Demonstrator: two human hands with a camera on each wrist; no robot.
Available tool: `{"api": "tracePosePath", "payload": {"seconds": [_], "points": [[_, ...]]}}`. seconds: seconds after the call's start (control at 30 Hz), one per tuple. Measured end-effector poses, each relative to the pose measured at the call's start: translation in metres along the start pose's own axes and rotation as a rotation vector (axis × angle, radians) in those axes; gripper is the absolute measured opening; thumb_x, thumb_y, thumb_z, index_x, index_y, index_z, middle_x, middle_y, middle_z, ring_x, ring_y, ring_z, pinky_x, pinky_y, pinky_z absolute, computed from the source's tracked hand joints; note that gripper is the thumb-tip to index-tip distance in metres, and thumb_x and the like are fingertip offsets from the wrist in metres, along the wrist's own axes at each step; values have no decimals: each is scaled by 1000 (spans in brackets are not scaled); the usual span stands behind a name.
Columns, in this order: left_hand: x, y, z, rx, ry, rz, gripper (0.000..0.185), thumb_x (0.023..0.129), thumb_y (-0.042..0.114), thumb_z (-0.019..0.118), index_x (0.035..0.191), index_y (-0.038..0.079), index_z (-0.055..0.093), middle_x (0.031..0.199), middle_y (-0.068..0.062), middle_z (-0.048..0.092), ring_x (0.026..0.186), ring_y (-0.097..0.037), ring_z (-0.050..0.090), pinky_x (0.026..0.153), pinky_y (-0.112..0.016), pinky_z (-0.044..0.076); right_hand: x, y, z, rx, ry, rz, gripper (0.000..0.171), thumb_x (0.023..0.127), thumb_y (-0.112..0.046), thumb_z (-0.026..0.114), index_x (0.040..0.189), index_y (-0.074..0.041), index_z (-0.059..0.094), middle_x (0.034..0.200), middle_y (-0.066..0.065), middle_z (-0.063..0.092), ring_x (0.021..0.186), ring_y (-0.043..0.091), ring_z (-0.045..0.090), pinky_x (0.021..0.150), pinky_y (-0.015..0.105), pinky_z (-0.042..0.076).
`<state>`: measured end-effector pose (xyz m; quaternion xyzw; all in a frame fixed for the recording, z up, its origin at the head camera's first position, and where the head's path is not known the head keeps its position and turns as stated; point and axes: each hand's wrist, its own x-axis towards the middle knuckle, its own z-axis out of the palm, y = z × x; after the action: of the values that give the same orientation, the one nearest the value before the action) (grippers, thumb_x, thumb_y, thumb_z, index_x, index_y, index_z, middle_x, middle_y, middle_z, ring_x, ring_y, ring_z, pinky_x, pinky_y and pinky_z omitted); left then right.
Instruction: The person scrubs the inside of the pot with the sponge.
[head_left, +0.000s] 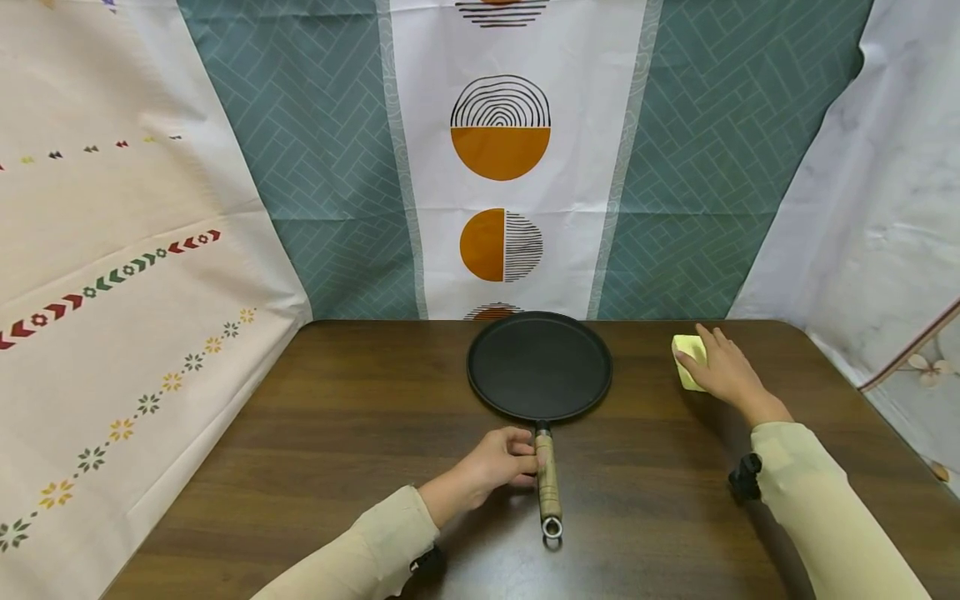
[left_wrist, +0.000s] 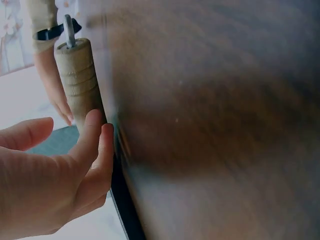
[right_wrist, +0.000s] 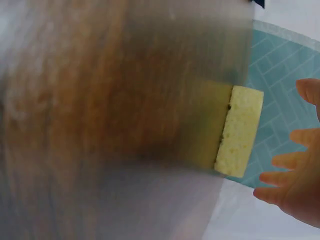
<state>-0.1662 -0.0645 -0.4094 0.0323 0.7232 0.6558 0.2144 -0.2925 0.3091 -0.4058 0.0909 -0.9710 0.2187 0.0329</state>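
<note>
A black flat round pan (head_left: 538, 365) lies in the middle of the brown wooden table (head_left: 337, 417), its wooden handle (head_left: 547, 485) pointing toward me. My left hand (head_left: 501, 465) is at the handle's left side, near the pan. In the left wrist view its fingertips (left_wrist: 95, 125) touch the handle (left_wrist: 79, 80) while the thumb stays apart. A yellow sponge (head_left: 687, 358) lies to the right of the pan. My right hand (head_left: 722, 368) hovers over it with fingers spread. In the right wrist view the sponge (right_wrist: 241, 131) sits apart from the fingers (right_wrist: 287, 162).
Patterned cloth backdrops hang behind the table and along both sides: teal and white (head_left: 501, 158) at the back, cream (head_left: 112, 275) on the left. The table's far edge meets the cloth just behind the pan.
</note>
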Motion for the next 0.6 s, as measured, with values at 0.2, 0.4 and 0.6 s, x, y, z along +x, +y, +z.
{"api": "tracePosePath", "payload": {"seconds": [0.2,0.4,0.6], "points": [[4,-6,2,-76,-13,0,53,86,-11,63,131,-19,37,110,-25,55,89,-26,63,80,-42,59,2,5,2,10,-56,29,80,102,-47,36,145,16,11,142,50,8,126,67,12,100,78,20],[7,-8,3,-90,-14,0,53,86,-11,61,132,-20,36,106,-23,58,88,-25,64,80,-43,59,4,7,3,15,-88,48,80,102,-46,35,144,18,13,141,50,9,124,69,13,97,79,24],[6,-8,4,-94,-16,-9,52,87,-11,61,132,-19,37,104,-21,58,86,-24,64,79,-43,60,8,12,7,8,-100,61,80,101,-46,36,143,19,14,140,50,9,122,71,16,94,78,30]]}}
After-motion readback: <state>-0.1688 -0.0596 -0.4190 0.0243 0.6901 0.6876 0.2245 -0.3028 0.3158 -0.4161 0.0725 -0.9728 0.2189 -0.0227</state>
